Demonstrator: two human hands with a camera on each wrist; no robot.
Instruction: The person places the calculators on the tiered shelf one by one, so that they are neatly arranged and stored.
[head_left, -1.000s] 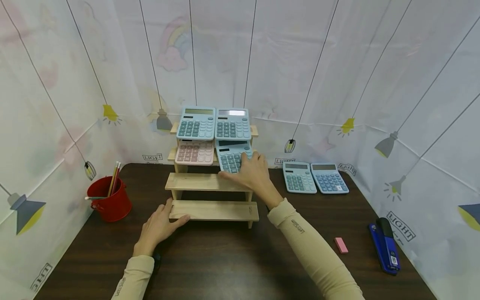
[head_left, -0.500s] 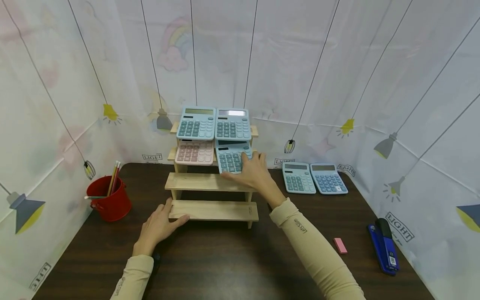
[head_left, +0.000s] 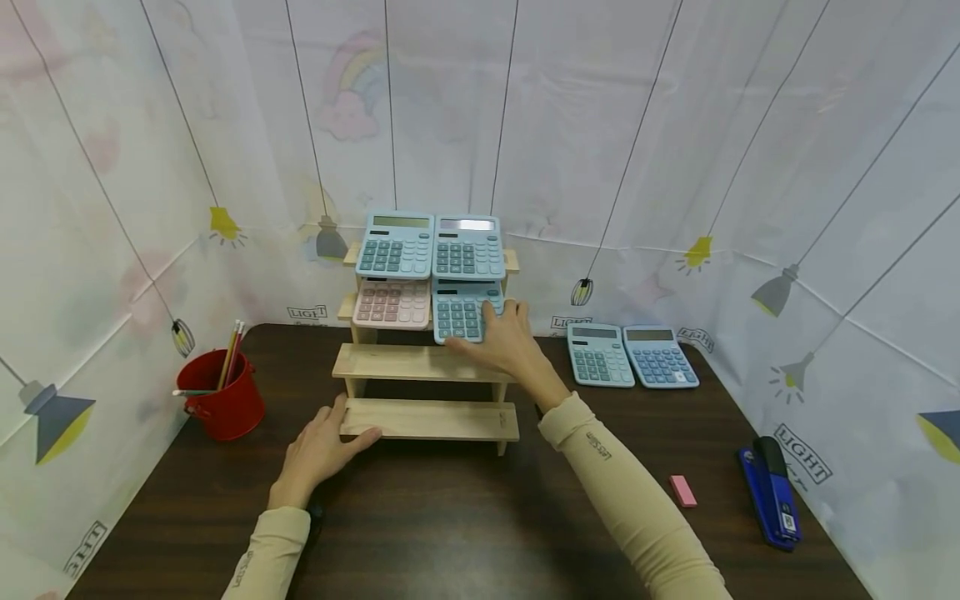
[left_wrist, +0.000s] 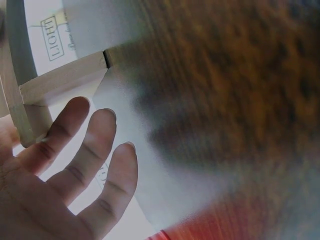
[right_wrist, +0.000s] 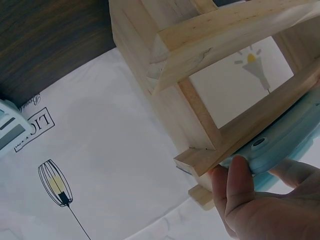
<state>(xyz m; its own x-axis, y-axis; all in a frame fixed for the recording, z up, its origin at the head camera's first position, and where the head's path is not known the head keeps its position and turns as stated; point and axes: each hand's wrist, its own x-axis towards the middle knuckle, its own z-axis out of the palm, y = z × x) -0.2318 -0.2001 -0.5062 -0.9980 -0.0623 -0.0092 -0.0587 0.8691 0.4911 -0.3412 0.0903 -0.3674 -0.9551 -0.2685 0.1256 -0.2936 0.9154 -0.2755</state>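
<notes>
A light blue calculator (head_left: 456, 320) lies on the second tier from the top of a stepped wooden rack (head_left: 420, 363), beside a pink calculator (head_left: 390, 303). My right hand (head_left: 512, 343) grips it by its right side and front edge. The right wrist view shows fingertips at the edge of this calculator (right_wrist: 280, 142), against the wooden tier. Two more blue calculators stand side by side on the top tier, the left one (head_left: 396, 246) and the right one (head_left: 468, 248). My left hand (head_left: 315, 457), fingers mostly straight, touches the left end of the lowest tier.
Two further calculators, one pale green-blue (head_left: 600, 357) and one blue (head_left: 660, 358), lie on the table (head_left: 420, 525) at right. A pink eraser (head_left: 682, 491) and a blue stapler (head_left: 770, 493) are nearer. A red bucket (head_left: 228, 408) with pencils stands left.
My right hand has straightened the held calculator and moved it slightly back on its tier, so it sits squarer beside the pink one. My left hand has stayed at the rack.
</notes>
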